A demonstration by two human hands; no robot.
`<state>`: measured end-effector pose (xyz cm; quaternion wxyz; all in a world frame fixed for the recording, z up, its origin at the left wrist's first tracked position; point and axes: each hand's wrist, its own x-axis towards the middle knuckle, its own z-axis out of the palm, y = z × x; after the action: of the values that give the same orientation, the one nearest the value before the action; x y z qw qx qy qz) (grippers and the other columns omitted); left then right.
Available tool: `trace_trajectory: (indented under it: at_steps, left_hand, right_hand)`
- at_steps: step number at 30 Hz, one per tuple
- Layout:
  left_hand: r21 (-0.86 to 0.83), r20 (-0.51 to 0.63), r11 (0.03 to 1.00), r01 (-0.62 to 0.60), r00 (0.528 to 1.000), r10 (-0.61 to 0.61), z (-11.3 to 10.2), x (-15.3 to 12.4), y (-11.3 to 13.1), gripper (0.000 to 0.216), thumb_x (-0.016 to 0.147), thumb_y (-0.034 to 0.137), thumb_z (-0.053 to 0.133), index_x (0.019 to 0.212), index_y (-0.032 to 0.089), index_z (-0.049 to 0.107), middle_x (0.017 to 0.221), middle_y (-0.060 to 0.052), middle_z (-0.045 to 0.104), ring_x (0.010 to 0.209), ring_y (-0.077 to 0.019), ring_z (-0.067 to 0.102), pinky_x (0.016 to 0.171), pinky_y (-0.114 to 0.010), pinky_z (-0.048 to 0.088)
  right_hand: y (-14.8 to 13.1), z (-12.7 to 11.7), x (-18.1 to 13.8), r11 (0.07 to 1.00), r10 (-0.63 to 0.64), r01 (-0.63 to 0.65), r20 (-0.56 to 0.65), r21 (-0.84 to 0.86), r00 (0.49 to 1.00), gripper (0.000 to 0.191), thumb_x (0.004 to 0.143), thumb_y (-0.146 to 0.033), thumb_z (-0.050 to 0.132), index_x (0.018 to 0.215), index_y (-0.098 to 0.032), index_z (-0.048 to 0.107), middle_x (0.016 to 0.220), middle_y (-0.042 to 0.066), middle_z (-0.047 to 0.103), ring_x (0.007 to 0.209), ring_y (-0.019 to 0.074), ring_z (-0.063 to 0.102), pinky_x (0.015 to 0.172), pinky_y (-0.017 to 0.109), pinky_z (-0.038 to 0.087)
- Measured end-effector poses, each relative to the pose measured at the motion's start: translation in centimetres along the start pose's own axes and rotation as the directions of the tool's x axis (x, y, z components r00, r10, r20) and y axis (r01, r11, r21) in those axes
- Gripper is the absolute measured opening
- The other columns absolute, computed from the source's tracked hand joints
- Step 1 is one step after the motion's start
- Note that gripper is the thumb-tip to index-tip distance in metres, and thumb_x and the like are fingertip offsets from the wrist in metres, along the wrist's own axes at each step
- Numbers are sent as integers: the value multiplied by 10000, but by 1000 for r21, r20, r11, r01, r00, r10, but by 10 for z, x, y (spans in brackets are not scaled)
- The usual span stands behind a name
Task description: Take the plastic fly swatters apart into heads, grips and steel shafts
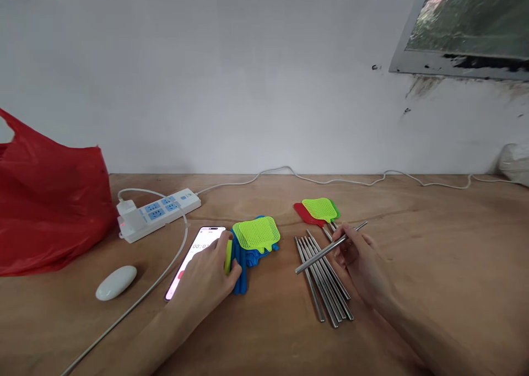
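My left hand (210, 274) is closed on a yellow-green plastic handle (228, 256), partly hidden by the fingers. Beside it lie several blue handles (242, 271). Just behind them is a stack of yellow-green fly swatter heads (258, 234), with blue pieces (255, 257) under it. My right hand (360, 263) grips a metal tube (326, 251), held at a slant above several more metal tubes (324, 282) spread on the table. Beyond these rest fly swatters with a yellow-green head (320, 208), a red head (306, 215) and a green edge, on metal shafts.
A phone (206, 238) running a timer lies partly under my left forearm. Left of it are a white mouse-shaped object (116, 283), a power strip (159, 213) with a plugged-in charger, and a red plastic bag (49, 205). A white cable (326, 182) runs along the wall.
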<state>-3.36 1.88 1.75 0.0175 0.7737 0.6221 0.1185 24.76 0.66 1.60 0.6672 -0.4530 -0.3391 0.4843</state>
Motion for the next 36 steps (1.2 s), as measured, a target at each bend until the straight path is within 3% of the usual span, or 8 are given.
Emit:
trace_trajectory:
  at_steps: [6, 12, 16, 19, 24, 28, 32, 36]
  left_hand:
    - [-31, -38, 999, -16, 999, 15, 0, 0, 0, 279, 934, 331, 404, 1159, 186, 482, 713, -2, 586, 579, -223, 587, 558, -293, 318]
    - [-106, -141, 982, -158, 980, 142, 6, -5, 0, 223, 963, 362, 375, 1049, 231, 534, 668, 29, 556, 562, -190, 566, 553, -278, 320]
    - [-140, -148, 967, -214, 970, 193, 9, -8, 1, 206, 962, 348, 396, 1017, 230, 555, 657, 32, 554, 549, -183, 556, 541, -274, 313]
    - [-182, -115, 958, -221, 972, 203, 9, -8, 3, 190, 954, 321, 413, 997, 227, 572, 653, 29, 551, 553, -184, 558, 534, -271, 311]
    - [-236, -100, 938, -254, 966, 236, 10, -9, 5, 163, 954, 285, 414, 949, 224, 566, 646, 35, 529, 551, -172, 543, 528, -264, 296]
    - [-254, -101, 927, -276, 961, 258, 10, -11, 5, 164, 962, 281, 416, 938, 226, 568, 635, 43, 514, 540, -160, 514, 532, -258, 294]
    - [-261, -118, 916, -304, 952, 282, 11, -12, 6, 175, 962, 275, 416, 924, 224, 579, 631, 42, 513, 535, -153, 499, 530, -255, 293]
    - [-260, -134, 905, -335, 941, 310, 12, -13, 8, 191, 953, 260, 411, 908, 218, 591, 623, 37, 526, 529, -147, 500, 521, -252, 301]
  right_hand:
    - [3, 1, 1, 993, 92, -87, 52, -83, 994, 543, 625, -667, 819, 573, -192, 562, 471, -68, 434, 395, 63, 357, 369, 197, 283]
    - [15, -8, 2, 976, 152, -109, 234, -187, 960, 566, 856, -684, 603, 588, -231, 393, 376, -73, 404, 326, 74, 298, 334, 189, 229]
    - [13, -11, 3, 959, 282, -243, 392, -147, 876, 474, 894, -673, 522, 700, -248, 442, 351, -136, 278, 300, 67, 100, 296, 180, 127]
    - [7, -9, 2, 952, 302, -236, 478, -194, 825, 412, 885, -633, 520, 757, -243, 486, 405, -130, 317, 334, 72, 119, 313, 175, 144]
    - [-1, -7, -4, 914, 265, -31, 537, -404, 801, 437, 935, -598, 505, 782, -199, 601, 475, -90, 359, 419, 88, 240, 387, 188, 199]
    - [-6, -7, -9, 835, 140, 221, 583, -503, 800, 403, 964, -545, 511, 826, -201, 671, 588, -48, 444, 512, 103, 345, 459, 210, 247]
    - [-6, -7, -8, 605, -50, 524, 629, -600, 776, 331, 975, -416, 534, 820, -219, 750, 633, -1, 596, 563, 142, 476, 513, 251, 310]
    - [2, -11, -4, 415, -196, 713, 709, -566, 677, 216, 965, -304, 572, 977, -257, 782, 775, 42, 712, 662, 197, 610, 576, 287, 419]
